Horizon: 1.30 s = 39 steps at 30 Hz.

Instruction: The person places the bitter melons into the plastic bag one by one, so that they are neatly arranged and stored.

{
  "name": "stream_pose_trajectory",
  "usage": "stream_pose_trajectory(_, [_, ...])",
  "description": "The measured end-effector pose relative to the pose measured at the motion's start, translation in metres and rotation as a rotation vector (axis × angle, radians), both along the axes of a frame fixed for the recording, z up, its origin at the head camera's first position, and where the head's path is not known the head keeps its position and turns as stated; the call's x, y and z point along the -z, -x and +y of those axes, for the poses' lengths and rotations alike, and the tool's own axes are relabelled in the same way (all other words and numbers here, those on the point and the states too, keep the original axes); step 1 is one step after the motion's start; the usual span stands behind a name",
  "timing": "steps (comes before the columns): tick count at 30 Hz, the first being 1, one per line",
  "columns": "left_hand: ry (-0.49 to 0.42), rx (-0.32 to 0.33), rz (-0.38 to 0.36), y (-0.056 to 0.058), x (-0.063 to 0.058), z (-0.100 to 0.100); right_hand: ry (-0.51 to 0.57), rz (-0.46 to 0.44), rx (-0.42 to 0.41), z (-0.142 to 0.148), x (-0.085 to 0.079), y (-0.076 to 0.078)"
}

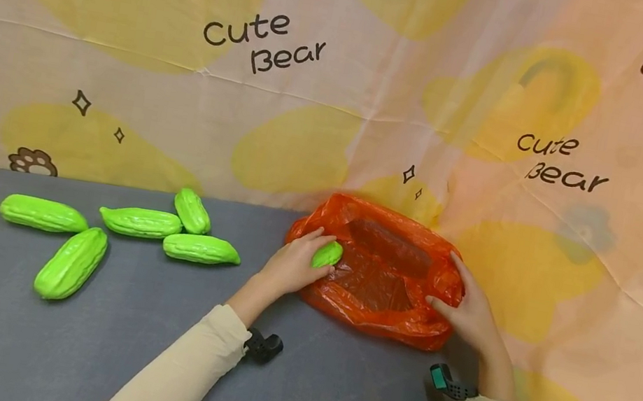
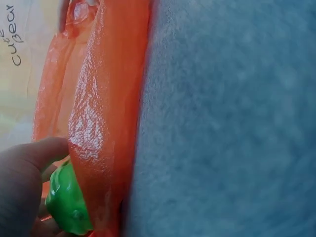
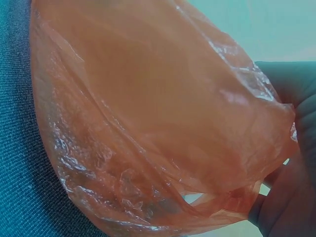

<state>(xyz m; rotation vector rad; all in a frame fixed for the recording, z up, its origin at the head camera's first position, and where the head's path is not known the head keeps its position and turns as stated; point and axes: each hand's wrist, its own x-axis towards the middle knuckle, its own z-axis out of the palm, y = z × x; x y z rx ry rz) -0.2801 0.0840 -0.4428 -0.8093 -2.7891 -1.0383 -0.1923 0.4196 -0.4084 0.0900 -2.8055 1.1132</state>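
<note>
My left hand (image 1: 293, 261) holds a green bitter melon (image 1: 328, 255) at the left side of an orange-red plastic bag (image 1: 374, 320). The bag lies on the table with its mouth spread wide. In the left wrist view the thumb lies above the bitter melon (image 2: 65, 200), and the bag's near wall (image 2: 111, 113) covers part of it. At the opposite side, my right hand (image 1: 473, 318) grips the bag's edge, thumb inside the mouth and fingers behind. Up close in the right wrist view, the bag's thin crinkled film (image 3: 158, 118) runs into that hand (image 3: 296, 163).
Several more bitter melons lie left of the bag: one (image 1: 201, 249) nearest it, one (image 1: 193, 211) behind, one (image 1: 140, 223) beside them, others (image 1: 70, 263) farther left. A printed cloth (image 1: 280, 144) hangs behind and to the right of the grey table (image 1: 326, 400).
</note>
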Motion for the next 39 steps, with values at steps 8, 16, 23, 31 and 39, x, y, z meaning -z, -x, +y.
stream_pose_trajectory(8, [0.020, -0.001, -0.032, -0.002, -0.010, -0.006, -0.025, 0.001, -0.010, -0.005, -0.005, 0.006])
stream_pose_trajectory(16, [0.042, 0.004, -0.025, -0.005, -0.020, -0.007, -0.031, 0.007, 0.000, -0.002, -0.004, 0.004])
stream_pose_trajectory(23, [0.025, 0.008, -0.038, -0.012, -0.035, -0.008, -0.002, 0.082, -0.003, -0.001, -0.004, 0.004])
stream_pose_trajectory(31, [-0.018, -0.036, -0.023, -0.025, -0.051, -0.032, 0.006, 0.106, -0.016, -0.003, -0.006, 0.005])
stream_pose_trajectory(39, [-0.075, -0.081, -0.036, -0.041, -0.055, -0.076, 0.041, 0.167, 0.048, 0.000, 0.007, -0.003])
